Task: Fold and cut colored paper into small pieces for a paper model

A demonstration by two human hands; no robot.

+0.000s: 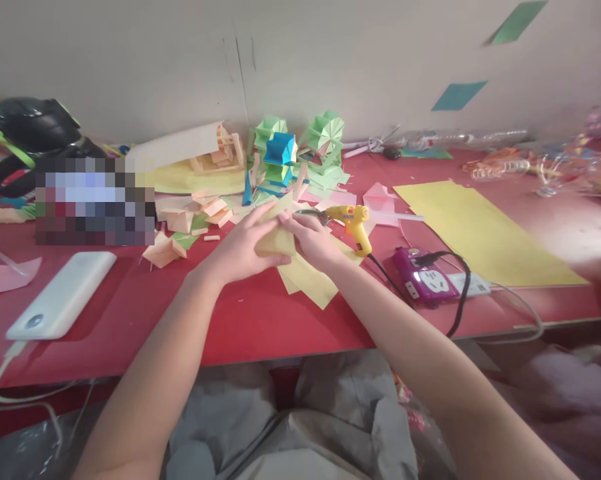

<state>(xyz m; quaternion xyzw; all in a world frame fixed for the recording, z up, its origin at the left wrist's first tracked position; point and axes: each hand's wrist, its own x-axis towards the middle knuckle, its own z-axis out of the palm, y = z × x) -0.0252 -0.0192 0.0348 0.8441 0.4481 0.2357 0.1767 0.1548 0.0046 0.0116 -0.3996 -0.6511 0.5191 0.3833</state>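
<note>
Left hand [250,243], one: is holding a folded pale-yellow paper piece [274,241] between curved fingers and thumb, above the red tabletop [265,333].
Right hand [314,239], one: is closing bent fingers on the same piece's right side; exact fingertip contact is staying hidden.
Loose yellow sheets [310,280]: are lying beneath and beside the hands.
Glue gun [356,223], yellow: is lying on its side just beyond the right hand, clear stick projecting rightward.
Peach folded papers [166,251]: are sitting left of the hands.
Blue-and-green paper structure [280,152]: is standing behind them.
Purple socket block [423,277]: is resting right, a black plug occupying it.
Large yellow sheet [480,230]: is lying flat farther right.
White power bank [63,293]: is lying far left, cable attached.
</note>
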